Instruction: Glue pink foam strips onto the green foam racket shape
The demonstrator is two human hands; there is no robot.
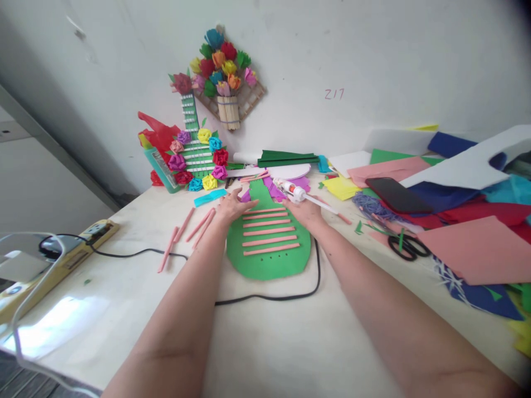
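Observation:
A green guitar-shaped paper cutout point(265, 266) lies flat, with several pink rolled-paper sticks point(269, 241) set crosswise on it. My left hand point(233, 209) is at the left edge by the uppermost stick, its thumb and fingers apart. At that stick's right end is my right hand point(305, 213), with the thumb low over the green paper. A white hot glue gun point(293, 191) sits in the right hand, its glue stick pointing back to the right. Most of the right fingers and the gun's handle are hidden.
Loose pink sticks point(200, 224) lie on the left. A black cord point(265, 298) loops around the cutout from a power strip point(97, 235). Black scissors point(409, 247), a phone point(398, 194) and coloured paper are on the right. A finished flowered guitar point(197, 149) and a glue bottle point(160, 166) stand behind.

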